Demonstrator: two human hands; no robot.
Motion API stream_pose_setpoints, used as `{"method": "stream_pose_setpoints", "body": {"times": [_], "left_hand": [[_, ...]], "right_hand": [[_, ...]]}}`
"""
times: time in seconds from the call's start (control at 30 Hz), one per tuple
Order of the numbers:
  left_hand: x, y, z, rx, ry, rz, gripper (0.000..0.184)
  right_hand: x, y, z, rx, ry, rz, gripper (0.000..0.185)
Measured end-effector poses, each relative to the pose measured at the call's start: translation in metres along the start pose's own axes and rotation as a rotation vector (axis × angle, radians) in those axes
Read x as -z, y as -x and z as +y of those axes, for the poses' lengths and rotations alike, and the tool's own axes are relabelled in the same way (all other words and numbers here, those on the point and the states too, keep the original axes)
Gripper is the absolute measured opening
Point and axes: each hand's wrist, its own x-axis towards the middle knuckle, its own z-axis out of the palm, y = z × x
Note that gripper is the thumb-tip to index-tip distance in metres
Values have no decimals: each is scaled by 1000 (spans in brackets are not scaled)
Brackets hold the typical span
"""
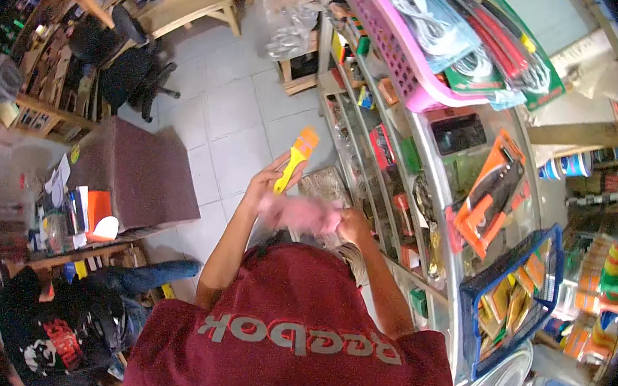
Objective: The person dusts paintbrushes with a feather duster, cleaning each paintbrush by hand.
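Observation:
My left hand [266, 182] is closed around the yellow handle of a paintbrush [294, 163]. The brush is tilted up and away from me, its orange end pointing at the floor ahead. Between my hands hangs a pinkish cloth [301, 215], smeared by motion. My right hand [351, 225] is closed on the cloth's right end. The cloth lies just below the brush handle; whether it touches the handle I cannot tell.
To my right runs a glass display counter [428, 205] bearing a pink basket [412, 76] of cables, an orange-packaged tool [496, 190] and a blue basket [471, 308]. At left stand a brown box-like table [152, 176] and a black chair [129, 72]. A person [61, 325] is at lower left.

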Motion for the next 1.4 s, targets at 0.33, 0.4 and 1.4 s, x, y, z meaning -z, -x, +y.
{"method": "stream_pose_setpoints", "body": {"times": [0.33, 0.4, 1.4], "left_hand": [[15, 20, -32, 198, -309, -106, 61], [15, 29, -38, 214, -339, -152, 54], [-337, 85, -130, -427, -1148, -1027, 29]], "right_hand": [[-122, 74, 46, -63, 405, 211, 35], [-142, 124, 29, -127, 319, 531, 38], [-396, 419, 129, -1118, -257, 876, 42]]}}
